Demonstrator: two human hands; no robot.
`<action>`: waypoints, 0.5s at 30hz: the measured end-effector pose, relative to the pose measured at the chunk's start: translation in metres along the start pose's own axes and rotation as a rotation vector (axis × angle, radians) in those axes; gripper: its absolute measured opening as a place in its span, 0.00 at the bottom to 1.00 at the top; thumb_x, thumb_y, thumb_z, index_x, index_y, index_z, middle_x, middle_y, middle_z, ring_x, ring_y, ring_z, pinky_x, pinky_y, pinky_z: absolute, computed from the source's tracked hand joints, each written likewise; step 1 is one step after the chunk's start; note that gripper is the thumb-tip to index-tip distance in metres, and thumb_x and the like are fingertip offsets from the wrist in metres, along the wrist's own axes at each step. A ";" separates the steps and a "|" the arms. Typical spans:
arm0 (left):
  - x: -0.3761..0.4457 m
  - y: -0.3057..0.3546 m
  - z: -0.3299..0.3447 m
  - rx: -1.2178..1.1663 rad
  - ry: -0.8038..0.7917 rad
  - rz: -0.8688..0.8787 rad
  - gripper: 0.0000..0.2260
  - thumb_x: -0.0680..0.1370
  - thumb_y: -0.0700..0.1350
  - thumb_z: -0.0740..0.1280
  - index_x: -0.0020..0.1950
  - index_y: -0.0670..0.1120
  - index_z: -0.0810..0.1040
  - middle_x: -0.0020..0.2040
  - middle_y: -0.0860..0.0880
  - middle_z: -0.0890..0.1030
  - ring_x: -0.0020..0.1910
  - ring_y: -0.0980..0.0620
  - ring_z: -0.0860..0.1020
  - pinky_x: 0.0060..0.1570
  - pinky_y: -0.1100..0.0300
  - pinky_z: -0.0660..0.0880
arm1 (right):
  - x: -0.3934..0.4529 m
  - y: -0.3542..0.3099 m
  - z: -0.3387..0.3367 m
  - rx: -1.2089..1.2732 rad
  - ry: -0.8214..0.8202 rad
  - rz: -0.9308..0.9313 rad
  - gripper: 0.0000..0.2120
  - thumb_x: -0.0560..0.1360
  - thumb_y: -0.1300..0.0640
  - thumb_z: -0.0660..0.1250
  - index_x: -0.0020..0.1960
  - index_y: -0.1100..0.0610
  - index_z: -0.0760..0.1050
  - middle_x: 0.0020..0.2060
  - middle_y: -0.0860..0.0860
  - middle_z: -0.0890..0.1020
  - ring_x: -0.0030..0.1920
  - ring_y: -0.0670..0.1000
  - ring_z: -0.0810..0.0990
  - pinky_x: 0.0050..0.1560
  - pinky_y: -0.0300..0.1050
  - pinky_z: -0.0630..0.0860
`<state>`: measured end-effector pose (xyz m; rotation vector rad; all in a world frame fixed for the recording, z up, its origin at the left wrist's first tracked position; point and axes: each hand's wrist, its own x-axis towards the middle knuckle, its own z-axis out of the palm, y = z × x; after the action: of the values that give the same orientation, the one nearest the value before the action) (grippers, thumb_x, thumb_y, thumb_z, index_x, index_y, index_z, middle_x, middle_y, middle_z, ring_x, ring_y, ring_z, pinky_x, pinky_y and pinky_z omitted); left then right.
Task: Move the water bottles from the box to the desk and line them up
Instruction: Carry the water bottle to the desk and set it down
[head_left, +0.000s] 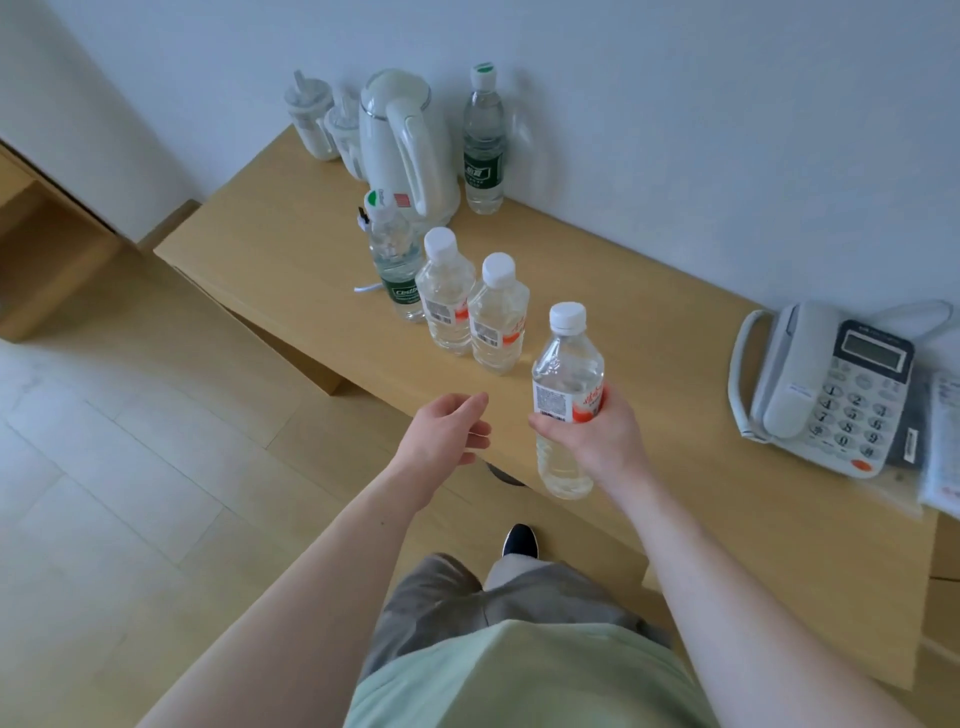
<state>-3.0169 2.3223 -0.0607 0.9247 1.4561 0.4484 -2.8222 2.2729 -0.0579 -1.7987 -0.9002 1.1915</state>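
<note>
My right hand (597, 441) grips a clear water bottle (567, 364) with a white cap and red label, upright over the front edge of the wooden desk (649, 322). My left hand (449, 426) hovers beside it, fingers loosely curled, holding nothing. Two matching red-label bottles (445, 296) (497, 317) stand side by side on the desk, touching. A green-label bottle (396, 265) stands just left of them. Another green-label bottle (483, 140) stands by the wall. No box is in view.
A white kettle (408, 140) and two lidded cups (324, 122) stand at the back left of the desk. A white telephone (831, 389) and a plastic-wrapped item (943, 447) lie at the right. My legs and a shoe (521, 540) are below.
</note>
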 end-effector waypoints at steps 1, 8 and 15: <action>0.003 0.003 0.001 0.012 -0.005 -0.001 0.13 0.81 0.59 0.66 0.57 0.52 0.81 0.47 0.51 0.86 0.46 0.54 0.86 0.51 0.55 0.82 | 0.004 -0.003 0.000 0.008 0.007 -0.008 0.26 0.64 0.51 0.83 0.58 0.45 0.76 0.46 0.39 0.85 0.44 0.37 0.83 0.45 0.38 0.76; 0.025 0.020 -0.004 0.050 -0.043 -0.009 0.13 0.81 0.58 0.66 0.56 0.50 0.81 0.45 0.51 0.85 0.45 0.53 0.85 0.51 0.54 0.82 | 0.027 -0.015 0.006 0.037 0.057 -0.037 0.26 0.65 0.56 0.83 0.58 0.46 0.75 0.49 0.43 0.84 0.47 0.38 0.82 0.45 0.32 0.76; 0.042 0.031 -0.008 0.076 -0.089 -0.003 0.13 0.81 0.57 0.66 0.56 0.49 0.81 0.44 0.51 0.85 0.45 0.53 0.85 0.52 0.54 0.81 | 0.040 -0.019 0.012 0.032 0.151 -0.034 0.28 0.63 0.62 0.84 0.52 0.41 0.73 0.45 0.40 0.82 0.42 0.32 0.80 0.41 0.27 0.73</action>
<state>-3.0118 2.3747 -0.0629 0.9903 1.4012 0.3476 -2.8234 2.3187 -0.0590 -1.8139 -0.8170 1.0284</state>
